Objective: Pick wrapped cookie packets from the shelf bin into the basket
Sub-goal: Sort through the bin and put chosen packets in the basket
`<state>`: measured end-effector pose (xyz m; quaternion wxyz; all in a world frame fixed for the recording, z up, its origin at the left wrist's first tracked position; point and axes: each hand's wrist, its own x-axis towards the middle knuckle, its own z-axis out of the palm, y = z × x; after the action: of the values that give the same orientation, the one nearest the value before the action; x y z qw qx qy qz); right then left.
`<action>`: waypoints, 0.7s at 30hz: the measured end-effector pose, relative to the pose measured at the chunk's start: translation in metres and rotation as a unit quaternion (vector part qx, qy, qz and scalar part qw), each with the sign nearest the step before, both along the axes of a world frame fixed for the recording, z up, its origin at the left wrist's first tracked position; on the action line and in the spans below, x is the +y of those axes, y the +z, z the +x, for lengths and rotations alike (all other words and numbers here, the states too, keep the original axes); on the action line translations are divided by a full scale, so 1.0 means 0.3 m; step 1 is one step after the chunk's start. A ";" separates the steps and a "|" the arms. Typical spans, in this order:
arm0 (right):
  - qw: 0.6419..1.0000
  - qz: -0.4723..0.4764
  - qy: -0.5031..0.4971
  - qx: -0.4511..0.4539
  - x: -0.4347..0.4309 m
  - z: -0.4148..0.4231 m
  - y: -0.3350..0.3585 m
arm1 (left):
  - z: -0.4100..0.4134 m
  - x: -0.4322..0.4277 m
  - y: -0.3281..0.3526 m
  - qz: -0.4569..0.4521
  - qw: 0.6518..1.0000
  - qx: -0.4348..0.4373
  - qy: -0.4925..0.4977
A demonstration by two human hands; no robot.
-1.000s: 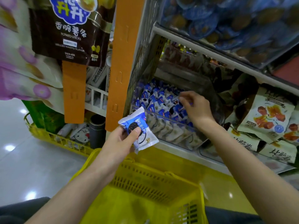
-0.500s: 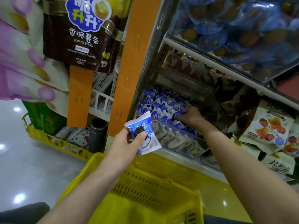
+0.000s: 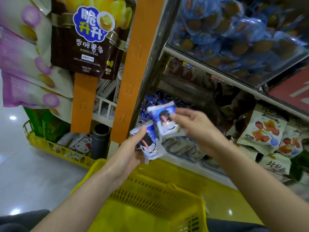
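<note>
Grey metal shelf (image 3: 205, 71) at right, perforated upright, flat orange strip (image 3: 132, 64) alongside. Glossy pale floor (image 3: 25, 164) at left. Yellow slotted plastic basket (image 3: 150, 195) below both hands, open-topped, free air between rim and hands. Clear hard-walled bin (image 3: 182, 149) on the lower shelf, heaped with wrapped cookies (image 3: 151, 101). Right hand (image 3: 194, 127) above the bin's front edge, grip pinching the crinkly blue-and-white right packet (image 3: 164, 118) by one side. Left hand (image 3: 130, 153) over the basket's far rim, grip pinching the left packet (image 3: 150, 145) between thumb and fingers. Packet edges close; contact unclear.
</note>
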<state>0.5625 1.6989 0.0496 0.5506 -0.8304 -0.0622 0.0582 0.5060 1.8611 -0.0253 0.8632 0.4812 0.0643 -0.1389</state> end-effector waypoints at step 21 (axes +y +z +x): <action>0.995 -0.091 0.017 -0.028 -0.028 -0.019 -0.027 | -0.034 0.013 0.001 0.057 0.995 -0.083 -0.020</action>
<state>0.5568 1.6904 0.0416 0.4701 -0.8770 -0.0859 0.0500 0.4959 1.8649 -0.0250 0.8340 0.5404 -0.0097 -0.1115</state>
